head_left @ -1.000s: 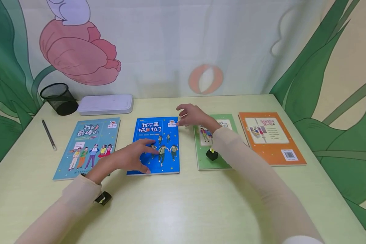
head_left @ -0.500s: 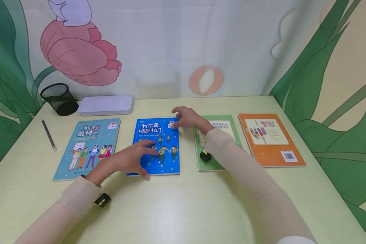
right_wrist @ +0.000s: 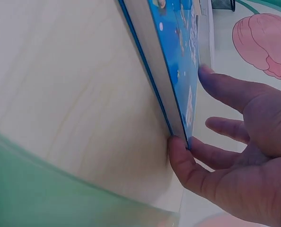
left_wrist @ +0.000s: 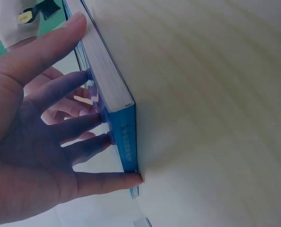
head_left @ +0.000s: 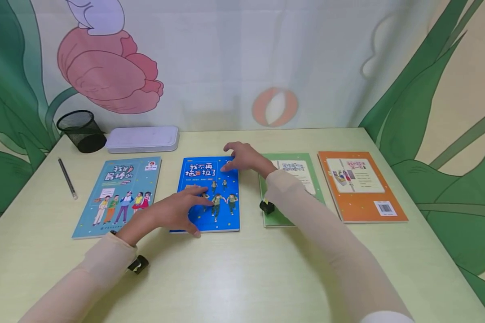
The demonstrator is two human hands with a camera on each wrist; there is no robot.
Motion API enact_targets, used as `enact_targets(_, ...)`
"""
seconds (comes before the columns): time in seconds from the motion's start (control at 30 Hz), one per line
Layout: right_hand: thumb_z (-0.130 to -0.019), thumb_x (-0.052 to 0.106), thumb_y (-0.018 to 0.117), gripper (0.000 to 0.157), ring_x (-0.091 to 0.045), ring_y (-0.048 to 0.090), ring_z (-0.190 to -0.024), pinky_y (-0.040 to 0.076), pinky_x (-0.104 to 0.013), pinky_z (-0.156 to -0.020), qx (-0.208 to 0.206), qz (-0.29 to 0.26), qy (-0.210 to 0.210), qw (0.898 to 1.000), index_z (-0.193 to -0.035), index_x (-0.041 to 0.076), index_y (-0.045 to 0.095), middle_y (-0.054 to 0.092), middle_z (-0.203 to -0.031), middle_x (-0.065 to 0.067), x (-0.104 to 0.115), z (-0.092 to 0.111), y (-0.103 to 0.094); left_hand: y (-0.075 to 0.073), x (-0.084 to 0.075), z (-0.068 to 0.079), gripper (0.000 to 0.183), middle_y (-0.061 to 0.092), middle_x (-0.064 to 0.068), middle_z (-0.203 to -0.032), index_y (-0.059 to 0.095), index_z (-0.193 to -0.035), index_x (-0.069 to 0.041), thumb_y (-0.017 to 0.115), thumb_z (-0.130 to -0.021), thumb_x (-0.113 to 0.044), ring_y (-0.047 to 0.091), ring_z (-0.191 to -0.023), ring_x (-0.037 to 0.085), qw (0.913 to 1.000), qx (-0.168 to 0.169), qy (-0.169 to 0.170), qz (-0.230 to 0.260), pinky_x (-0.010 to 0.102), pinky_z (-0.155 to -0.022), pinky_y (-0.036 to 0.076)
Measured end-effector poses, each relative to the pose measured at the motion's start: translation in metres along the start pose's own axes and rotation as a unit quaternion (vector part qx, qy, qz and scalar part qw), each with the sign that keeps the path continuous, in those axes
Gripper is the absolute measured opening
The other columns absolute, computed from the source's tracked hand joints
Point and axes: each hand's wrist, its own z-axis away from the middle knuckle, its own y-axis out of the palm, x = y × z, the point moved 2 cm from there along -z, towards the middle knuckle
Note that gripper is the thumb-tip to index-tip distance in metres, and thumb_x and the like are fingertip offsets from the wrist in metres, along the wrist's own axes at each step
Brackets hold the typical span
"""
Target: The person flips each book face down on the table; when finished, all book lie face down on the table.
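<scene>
A blue paperback book (head_left: 226, 215) lies face up on the table, with cartoon children on its cover. My left hand (head_left: 177, 209) is spread over its near left part. In the left wrist view, several fingertips touch the cover, the thumb (left_wrist: 69, 35) reaches past the page edge and the little finger (left_wrist: 109, 182) is at the spine. My right hand (head_left: 246, 158) is at the book's far right corner, its fingers loosely bent. A fingertip (right_wrist: 178, 146) rests against that corner in the right wrist view, while the thumb (right_wrist: 225, 87) extends near the cover.
To the left lies a light-blue book (head_left: 117, 193), with a pencil (head_left: 67, 178) beyond it. A green book (head_left: 279, 215), partly under my right forearm, and an orange book (head_left: 359, 206) lie to the right. A mesh pen cup (head_left: 82, 130) and a lilac case (head_left: 142, 139) stand at the back.
My right hand has moved left, from beside the blue book onto its far right corner. My left hand stays nearly in place, its thumb slightly nearer the front edge.
</scene>
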Motion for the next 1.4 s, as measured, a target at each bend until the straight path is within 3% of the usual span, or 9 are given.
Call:
enact_targets(0.43,-0.085,0.04,0.078,0.077,-0.034,0.035,-0.145,0.037,-0.052,-0.116,0.015,0.061,-0.009,0.998,-0.151,0.02,0.043,0.043,-0.157,-0.009,0.005,-0.009,0.004,0.001,-0.001,0.003,0.075,0.027,0.022,-0.162,0.054,-0.145,-0.015,0.086,-0.078,-0.032,0.018,-0.15,0.05,0.9999,0.001,-0.004,0.014,0.066,-0.109,0.038)
enact_targets(0.53,-0.086,0.038,0.078,0.078,-0.033,0.039,-0.143,0.039,-0.052,-0.115,0.016,0.056,-0.014,0.998,-0.152,0.02,0.041,0.045,-0.154,-0.01,0.003,-0.01,0.005,0.002,-0.001,0.002,0.075,0.027,0.021,-0.163,0.054,-0.145,-0.016,0.085,-0.078,-0.032,0.017,-0.15,0.05,0.9999,0.003,-0.008,0.014,0.066,-0.109,0.038)
enact_targets(0.67,-0.088,0.03,0.077,0.077,-0.033,0.046,-0.139,0.042,-0.05,-0.113,0.011,0.019,-0.032,0.999,-0.153,0.018,0.038,0.048,-0.151,-0.014,0.001,-0.01,0.004,0.002,-0.001,0.002,0.076,0.026,0.02,-0.163,0.053,-0.145,-0.018,0.086,-0.078,-0.032,0.016,-0.151,0.049,0.9998,0.005,-0.017,0.012,0.067,-0.108,0.038)
enact_targets(0.9,-0.09,0.027,0.075,0.075,-0.034,0.042,-0.141,0.045,-0.05,-0.11,0.002,-0.1,-0.024,0.995,-0.154,0.021,0.037,0.04,-0.156,-0.012,-0.006,-0.009,-0.001,0.003,0.001,0.002,0.077,0.024,0.019,-0.164,0.052,-0.147,-0.019,0.085,-0.078,-0.031,0.015,-0.151,0.048,0.9996,0.008,-0.019,0.018,0.067,-0.108,0.039)
enact_targets(1.0,-0.091,0.025,0.074,0.074,-0.035,0.046,-0.137,0.049,-0.049,-0.106,0.004,-0.157,-0.003,0.988,-0.154,0.022,0.036,0.039,-0.156,-0.015,-0.01,-0.008,-0.002,0.003,0.001,0.001,0.078,0.024,0.019,-0.164,0.051,-0.147,-0.019,0.086,-0.078,-0.03,0.015,-0.151,0.048,0.9997,0.009,-0.016,0.016,0.066,-0.107,0.04)
enact_targets(1.17,-0.092,0.016,0.073,0.072,-0.036,0.057,-0.126,0.055,-0.043,-0.1,0.045,-0.237,0.011,0.971,-0.154,0.019,0.037,0.045,-0.15,-0.019,-0.015,-0.007,-0.003,0.003,0.002,0.001,0.079,0.023,0.018,-0.165,0.051,-0.147,-0.019,0.086,-0.078,-0.03,0.015,-0.152,0.047,0.9997,0.011,-0.017,0.014,0.066,-0.107,0.041)
enact_targets(1.4,-0.093,0.009,0.07,0.063,-0.035,0.062,-0.118,0.058,-0.041,-0.093,0.073,-0.284,0.012,0.956,-0.15,0.016,0.043,0.055,-0.139,-0.019,-0.017,-0.005,-0.001,0.003,0.001,0.001,0.079,0.022,0.018,-0.165,0.051,-0.148,-0.02,0.086,-0.078,-0.031,0.015,-0.152,0.047,0.9995,0.015,-0.021,0.017,0.066,-0.107,0.04)
